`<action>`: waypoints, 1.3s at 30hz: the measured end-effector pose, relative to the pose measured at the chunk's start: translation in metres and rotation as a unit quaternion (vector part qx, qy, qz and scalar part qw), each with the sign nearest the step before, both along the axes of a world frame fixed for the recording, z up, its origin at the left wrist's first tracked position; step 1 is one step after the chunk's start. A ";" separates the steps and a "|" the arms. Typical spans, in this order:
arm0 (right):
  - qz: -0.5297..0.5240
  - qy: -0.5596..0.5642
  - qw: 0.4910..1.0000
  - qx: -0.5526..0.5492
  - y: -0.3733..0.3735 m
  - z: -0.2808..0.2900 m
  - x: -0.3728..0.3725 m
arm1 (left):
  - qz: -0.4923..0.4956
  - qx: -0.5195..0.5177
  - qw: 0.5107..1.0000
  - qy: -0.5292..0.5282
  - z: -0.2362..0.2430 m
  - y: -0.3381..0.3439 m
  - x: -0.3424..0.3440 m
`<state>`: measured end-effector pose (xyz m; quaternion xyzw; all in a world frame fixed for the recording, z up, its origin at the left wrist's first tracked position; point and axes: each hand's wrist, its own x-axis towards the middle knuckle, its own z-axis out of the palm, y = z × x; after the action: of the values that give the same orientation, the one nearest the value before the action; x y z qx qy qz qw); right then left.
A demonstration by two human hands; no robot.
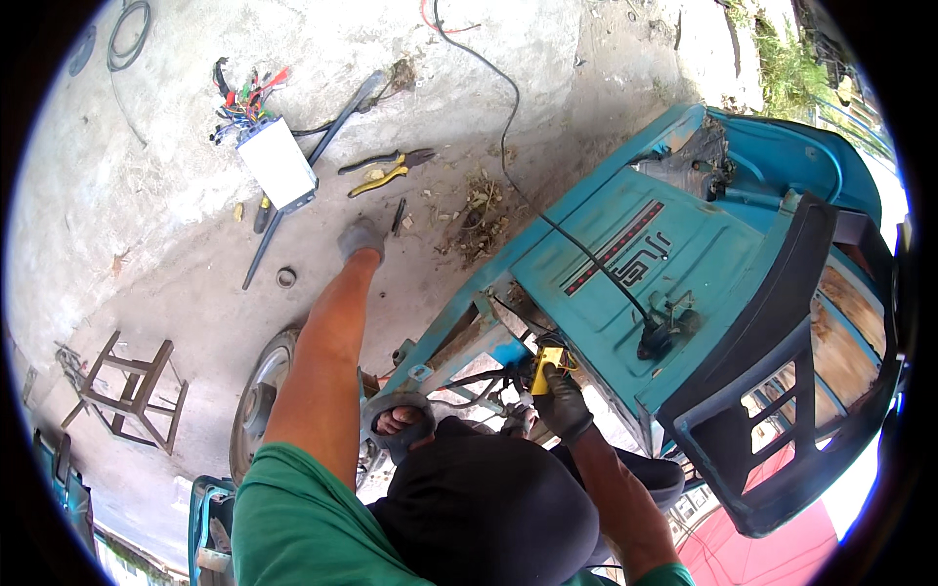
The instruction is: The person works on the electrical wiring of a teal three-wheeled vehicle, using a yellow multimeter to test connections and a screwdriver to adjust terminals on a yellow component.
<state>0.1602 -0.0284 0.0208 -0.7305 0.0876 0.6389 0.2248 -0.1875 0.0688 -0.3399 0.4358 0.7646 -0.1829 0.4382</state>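
Note:
In a dark glove, my right hand [565, 402] is closed around a small yellow box [546, 371] with thin yellow wires beside it. It is held next to the frame and wiring of a turquoise vehicle body [547, 249]. My left arm stretches forward, and my left hand [362, 238] in a grey glove is low over the concrete floor; its fingers cannot be made out. Ahead of it lie pliers [391, 174] with yellow and black handles and a short dark rod [399, 216]. To its left are a metal ring [285, 277] and a yellow-and-black tool handle [262, 214].
A white box [277, 162] with a bundle of coloured wires lies across a long metal bar [342, 121]. A black cable [511, 117] runs over the floor onto the turquoise panel. Dry debris [481, 210] lies beside it. A metal stool frame [132, 391] and a wheel [258, 402] are at left.

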 end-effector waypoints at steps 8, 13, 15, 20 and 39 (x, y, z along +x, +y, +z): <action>0.125 -0.039 0.991 0.018 -0.004 -0.002 0.006 | 0.023 0.009 0.999 -0.020 0.001 0.011 -0.003; -0.002 0.031 1.000 0.002 -0.011 -0.010 0.018 | 0.483 -0.063 0.779 -0.394 0.064 0.033 -0.022; 0.002 0.039 0.999 0.015 -0.013 -0.011 0.020 | 0.512 0.010 0.641 -0.572 0.094 0.035 -0.031; -0.008 0.053 0.998 0.044 -0.010 -0.011 0.012 | 0.497 0.059 0.402 -0.767 0.190 0.048 -0.035; 0.121 0.059 0.972 0.192 -0.006 -0.022 0.002 | 0.108 0.282 0.582 -0.755 0.441 0.029 0.037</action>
<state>0.1625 -0.0348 -0.0009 -0.6398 -0.1127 0.7083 0.2761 -0.1502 0.0977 0.1007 0.4331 0.2128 0.4856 0.7289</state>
